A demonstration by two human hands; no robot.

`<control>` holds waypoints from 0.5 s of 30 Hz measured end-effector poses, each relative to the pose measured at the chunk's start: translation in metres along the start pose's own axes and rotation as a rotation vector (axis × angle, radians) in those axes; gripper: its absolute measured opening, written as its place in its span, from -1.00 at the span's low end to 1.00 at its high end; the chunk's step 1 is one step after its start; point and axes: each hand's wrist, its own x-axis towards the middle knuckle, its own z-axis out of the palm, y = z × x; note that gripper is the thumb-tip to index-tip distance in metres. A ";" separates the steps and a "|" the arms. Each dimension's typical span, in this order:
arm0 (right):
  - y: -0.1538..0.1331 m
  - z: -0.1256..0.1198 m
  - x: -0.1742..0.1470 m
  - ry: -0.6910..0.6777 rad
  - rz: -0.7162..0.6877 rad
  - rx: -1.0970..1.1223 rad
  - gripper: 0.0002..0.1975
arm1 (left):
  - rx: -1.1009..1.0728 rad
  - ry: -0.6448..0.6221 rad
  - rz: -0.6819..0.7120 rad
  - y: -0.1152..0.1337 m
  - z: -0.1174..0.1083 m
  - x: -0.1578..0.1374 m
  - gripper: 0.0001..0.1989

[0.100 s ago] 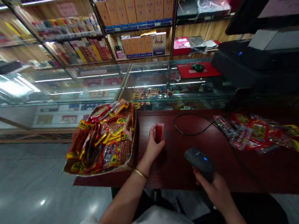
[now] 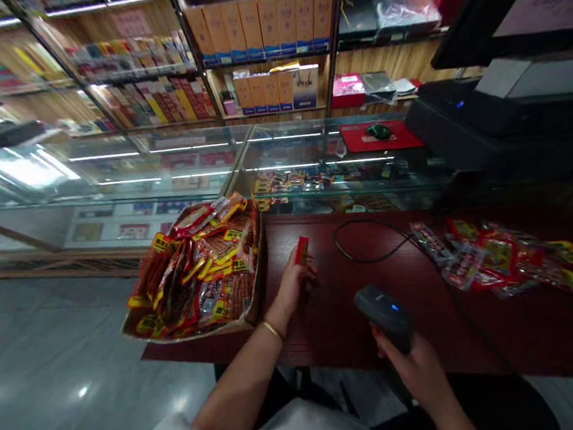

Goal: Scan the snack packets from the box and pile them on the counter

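My left hand (image 2: pixel 292 283) is closed on a small red snack packet (image 2: pixel 301 250), which stands up from the fingers above the dark red table (image 2: pixel 327 332). Just left of it sits an open carton (image 2: pixel 259 291) heaped with red and yellow snack packets (image 2: pixel 214 255). In my right hand (image 2: pixel 417 367) is a black handheld barcode scanner (image 2: pixel 384 313), its blue light lit and its head tilted toward the upper left. The fingers wrap its handle, which is mostly hidden. A gap of bare table lies between the scanner and the red packet.
A loose pile of snack packets (image 2: pixel 501 256) lies on the right of the table. A black cable (image 2: pixel 365 259) loops across the middle. Behind stand a glass display counter (image 2: pixel 300 147), a red mouse pad (image 2: pixel 355 141) with a mouse, and dark machines (image 2: pixel 499 123) at right.
The red packet has turned in my left hand, now showing a narrower side, and the fingers have shifted around it. My right hand and the scanner are almost unmoved.
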 end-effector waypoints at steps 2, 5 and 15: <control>-0.003 0.001 0.000 0.022 -0.008 0.017 -0.44 | -0.125 0.022 -0.096 0.003 -0.003 0.004 -0.54; -0.006 0.003 0.000 0.076 -0.028 0.027 -0.45 | -0.174 0.057 -0.115 0.011 -0.002 0.008 -0.54; -0.026 0.007 0.006 0.036 -0.134 -0.059 -0.56 | -0.137 -0.003 -0.037 0.009 0.004 0.010 -0.47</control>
